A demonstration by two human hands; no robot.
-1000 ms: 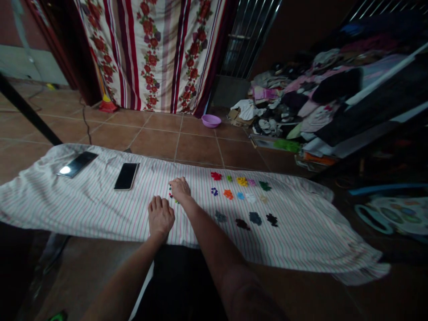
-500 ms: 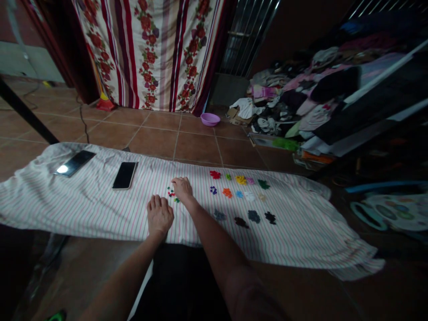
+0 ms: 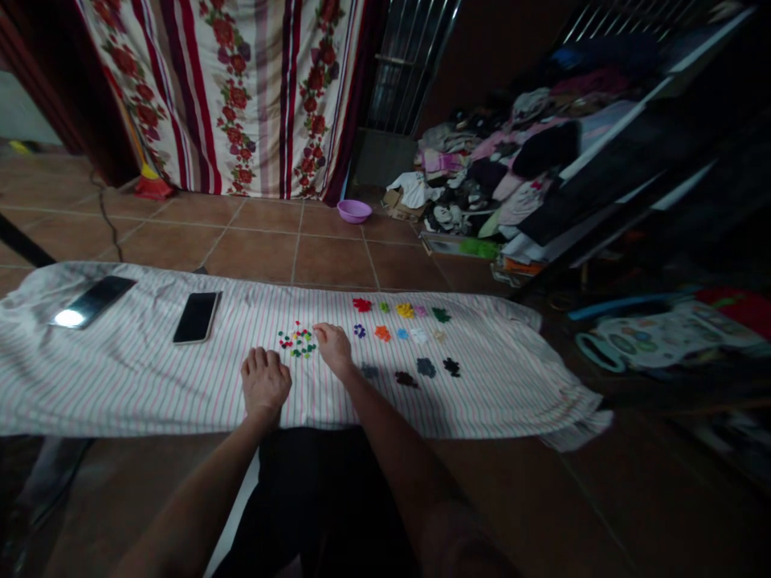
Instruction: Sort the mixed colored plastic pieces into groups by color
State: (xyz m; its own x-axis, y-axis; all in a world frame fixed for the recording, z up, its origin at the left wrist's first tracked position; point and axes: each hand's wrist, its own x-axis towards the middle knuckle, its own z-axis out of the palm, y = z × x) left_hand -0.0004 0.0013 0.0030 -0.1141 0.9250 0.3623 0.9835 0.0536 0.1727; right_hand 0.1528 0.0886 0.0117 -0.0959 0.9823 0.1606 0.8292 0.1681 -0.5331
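Note:
A striped cloth covers a long low surface in front of me. A small mixed heap of coloured beads lies near its middle. My right hand rests just right of that heap, fingers curled down onto the cloth, and I cannot see anything in them. My left hand lies palm down nearer to me, fingers bent. To the right sit several small sorted piles: red, yellow, orange, green and dark ones.
Two phones lie on the cloth's left part. Beyond it are a tiled floor, a purple bowl, a floral curtain and a heap of clothes at the right.
My right hand has drawn back to the right off the mixed beads, which now show in full. The view has swung to the right.

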